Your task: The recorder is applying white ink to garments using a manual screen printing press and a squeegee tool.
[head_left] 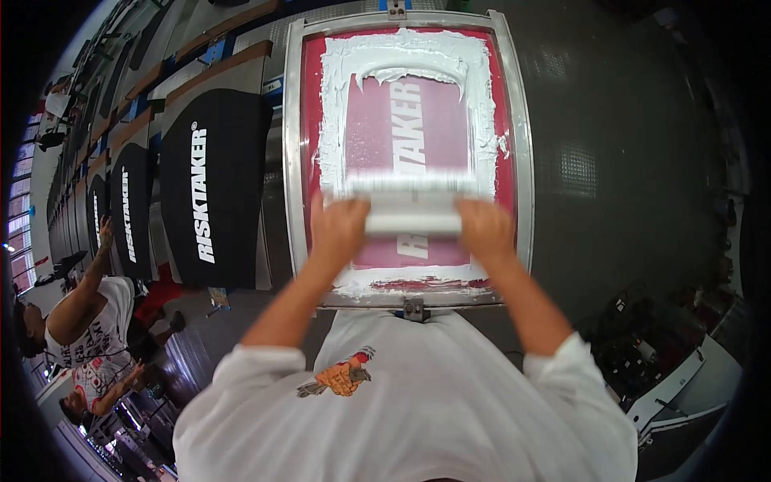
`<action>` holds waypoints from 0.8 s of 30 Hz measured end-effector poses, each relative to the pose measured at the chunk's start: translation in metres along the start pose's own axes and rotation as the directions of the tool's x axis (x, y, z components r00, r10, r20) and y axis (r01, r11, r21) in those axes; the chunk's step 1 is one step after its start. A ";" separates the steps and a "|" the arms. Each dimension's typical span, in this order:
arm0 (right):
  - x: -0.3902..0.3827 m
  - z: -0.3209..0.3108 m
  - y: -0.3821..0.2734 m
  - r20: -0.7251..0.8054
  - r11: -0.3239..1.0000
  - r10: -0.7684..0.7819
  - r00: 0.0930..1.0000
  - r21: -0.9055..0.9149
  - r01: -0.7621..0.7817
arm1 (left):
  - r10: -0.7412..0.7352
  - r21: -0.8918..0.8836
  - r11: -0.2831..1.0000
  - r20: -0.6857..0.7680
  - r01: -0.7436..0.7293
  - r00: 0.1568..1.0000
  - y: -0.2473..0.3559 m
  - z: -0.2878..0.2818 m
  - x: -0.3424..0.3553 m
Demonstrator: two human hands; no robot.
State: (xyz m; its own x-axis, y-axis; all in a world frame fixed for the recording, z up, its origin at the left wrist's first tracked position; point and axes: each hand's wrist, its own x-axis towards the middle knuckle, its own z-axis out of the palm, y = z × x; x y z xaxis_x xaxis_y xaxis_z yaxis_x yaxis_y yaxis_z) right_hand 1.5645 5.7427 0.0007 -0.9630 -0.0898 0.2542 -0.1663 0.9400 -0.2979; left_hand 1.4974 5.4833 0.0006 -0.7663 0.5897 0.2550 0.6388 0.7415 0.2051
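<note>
My left hand and my right hand grip the two ends of a pale squeegee, blurred by motion. It lies crosswise over the lower half of a screen-printing frame, whose metal border surrounds a pink mesh. Thick white ink is banked along the far end and both sides of the mesh, with a smeared strip at the near end. A ridge of ink runs along the squeegee's far edge. Pale block lettering shows in the mesh beyond it. The fingers wrap round the squeegee, their tips hidden.
To the left stand black printed garment panels on boards in a row. A metal clamp sits at the frame's near edge. Other people are at the lower left. Dark equipment with a white panel stands at the lower right.
</note>
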 end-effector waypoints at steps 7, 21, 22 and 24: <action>0.203 -0.030 0.062 0.188 0.977 0.119 0.975 -0.198 -0.081 | -0.085 0.144 0.988 0.147 0.064 0.985 -0.073 -0.016 0.222; -0.002 -0.008 -0.015 0.109 0.999 0.051 0.993 0.009 -0.052 | -0.001 -0.011 1.000 0.023 0.001 1.000 0.004 -0.025 -0.002; 0.033 0.001 0.001 0.067 0.999 0.045 0.997 -0.013 -0.044 | 0.018 0.011 1.000 -0.024 -0.018 1.000 -0.014 -0.012 0.030; 0.108 0.007 0.027 0.065 0.997 0.073 0.995 -0.034 -0.070 | 0.036 -0.001 0.999 -0.109 -0.036 0.993 -0.049 0.002 0.100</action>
State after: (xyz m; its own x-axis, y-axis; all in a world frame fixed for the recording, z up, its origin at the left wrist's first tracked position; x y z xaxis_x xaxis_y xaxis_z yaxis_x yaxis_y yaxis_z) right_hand 1.4550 5.7564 0.0137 -0.9842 -0.0425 0.1718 -0.0907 0.9547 -0.2834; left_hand 1.3896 5.5069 0.0139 -0.7309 0.5774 0.3638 0.6662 0.7193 0.1969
